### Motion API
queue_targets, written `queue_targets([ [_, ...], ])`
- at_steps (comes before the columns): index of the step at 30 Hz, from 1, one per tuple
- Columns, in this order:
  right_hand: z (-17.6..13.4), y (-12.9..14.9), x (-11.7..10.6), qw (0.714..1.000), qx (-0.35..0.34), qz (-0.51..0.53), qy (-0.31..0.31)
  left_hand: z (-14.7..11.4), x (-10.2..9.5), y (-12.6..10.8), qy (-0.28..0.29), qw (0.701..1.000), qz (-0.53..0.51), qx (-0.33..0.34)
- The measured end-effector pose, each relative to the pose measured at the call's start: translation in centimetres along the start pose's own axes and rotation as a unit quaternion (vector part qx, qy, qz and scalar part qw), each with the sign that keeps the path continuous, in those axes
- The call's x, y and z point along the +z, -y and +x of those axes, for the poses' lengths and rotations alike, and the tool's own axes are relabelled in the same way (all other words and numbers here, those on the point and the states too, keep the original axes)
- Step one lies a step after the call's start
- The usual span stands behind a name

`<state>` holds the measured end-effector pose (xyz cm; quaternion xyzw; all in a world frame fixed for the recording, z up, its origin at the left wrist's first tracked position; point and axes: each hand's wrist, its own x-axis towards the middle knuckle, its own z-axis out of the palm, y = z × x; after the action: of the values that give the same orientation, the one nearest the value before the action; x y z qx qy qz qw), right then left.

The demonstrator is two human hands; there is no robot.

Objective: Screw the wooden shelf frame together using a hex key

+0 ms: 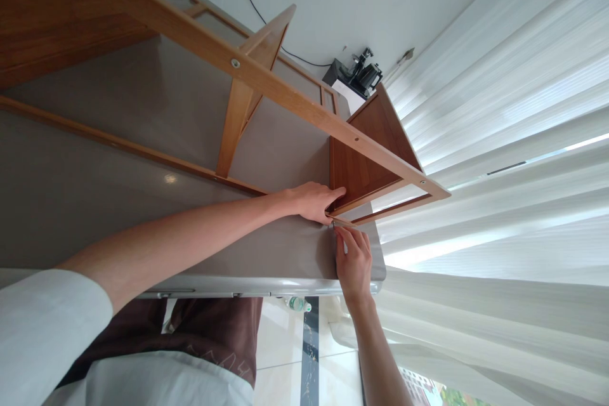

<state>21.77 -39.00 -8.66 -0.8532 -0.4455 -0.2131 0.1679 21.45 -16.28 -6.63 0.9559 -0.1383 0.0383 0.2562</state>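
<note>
A wooden shelf rack [299, 106] lies on its side across the grey table [190, 228]. My left hand [314, 201] is at the near lower corner of the rack, its fingers bent round the rail and one finger stretched along the end shelf panel [364, 165]. Just below that corner, my right hand [354, 257] pinches with thumb and fingertips against the rail's end. A thin, dark sliver shows at those fingertips, too small to name. Screw heads show in the upper rail, and a middle shelf panel [235, 117] stands between the rails.
White curtains [499, 158] hang close on the right. Behind the table, a small cabinet [347, 92] carries a black kettle [370, 78]. A black cable [252, 3] runs down the wall. Below the table's near edge, a plastic bottle [298, 304] is on the tiled floor.
</note>
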Motion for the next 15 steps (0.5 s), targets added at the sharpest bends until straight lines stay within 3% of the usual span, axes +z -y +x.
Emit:
queue_targets([
  [15, 0.34, -0.05, -0.66, 0.992, -0.082, -0.082, 0.057, 0.04, -0.03, 0.04, 0.0, 1.0, -0.011, 0.0],
])
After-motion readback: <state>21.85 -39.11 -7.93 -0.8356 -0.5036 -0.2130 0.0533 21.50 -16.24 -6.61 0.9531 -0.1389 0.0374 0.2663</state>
